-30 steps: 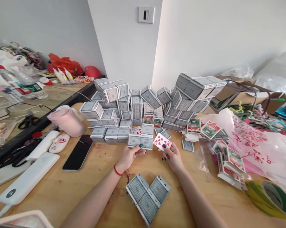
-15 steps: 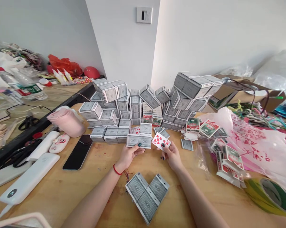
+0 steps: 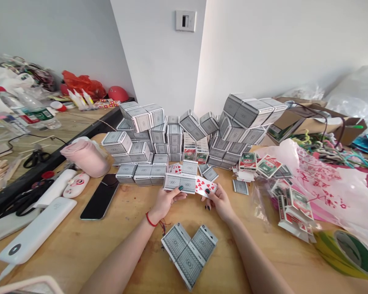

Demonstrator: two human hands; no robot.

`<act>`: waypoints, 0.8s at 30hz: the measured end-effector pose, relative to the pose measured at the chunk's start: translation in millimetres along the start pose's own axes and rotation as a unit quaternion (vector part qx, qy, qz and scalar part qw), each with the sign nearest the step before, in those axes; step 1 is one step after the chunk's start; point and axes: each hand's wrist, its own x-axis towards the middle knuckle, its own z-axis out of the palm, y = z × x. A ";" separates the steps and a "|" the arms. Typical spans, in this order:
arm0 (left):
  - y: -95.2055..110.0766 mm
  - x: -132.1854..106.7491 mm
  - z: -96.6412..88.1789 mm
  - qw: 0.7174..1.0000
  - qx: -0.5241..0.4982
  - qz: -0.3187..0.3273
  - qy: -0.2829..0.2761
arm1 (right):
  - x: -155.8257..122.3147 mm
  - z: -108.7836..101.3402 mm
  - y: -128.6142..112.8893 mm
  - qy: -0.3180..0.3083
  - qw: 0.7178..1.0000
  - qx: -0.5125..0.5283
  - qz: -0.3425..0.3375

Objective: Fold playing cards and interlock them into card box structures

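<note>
My left hand (image 3: 165,201) pinches a block of folded grey-backed playing cards (image 3: 180,182) above the wooden table (image 3: 116,245). My right hand (image 3: 218,199) holds a red hearts card (image 3: 205,186) by its lower edge, with the card's left end touching the right end of that block. A finished card piece of three joined grey squares (image 3: 188,253) lies on the table near me, between my forearms.
A big heap of grey card cubes (image 3: 178,134) stands at the back against the wall. A black phone (image 3: 100,196), white power bank (image 3: 37,230) and pink pouch (image 3: 85,157) lie left. Card boxes (image 3: 265,165), a pink plastic bag (image 3: 331,183) and tape roll (image 3: 349,253) lie right.
My right hand has tilted the hearts card down and moved it left until it meets the card block. My left hand has stayed nearly still.
</note>
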 end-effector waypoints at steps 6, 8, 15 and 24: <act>-0.7 -1.1 0.9 1.000 0.019 0.008 0.004 | -0.8 -2.8 -0.9 -0.017 0.999 -0.022 0.020; -0.8 -1.6 1.2 1.000 0.027 0.009 0.004 | -1.5 -4.1 -3.4 -0.023 0.999 -0.022 0.034; -0.9 -3.1 2.1 0.999 0.046 0.001 0.005 | -3.2 -11.5 -8.3 -0.043 0.996 -0.030 0.072; 0.3 -5.2 3.8 0.997 0.077 -0.019 -0.004 | -5.6 -18.1 -12.9 -0.045 0.992 -0.057 0.099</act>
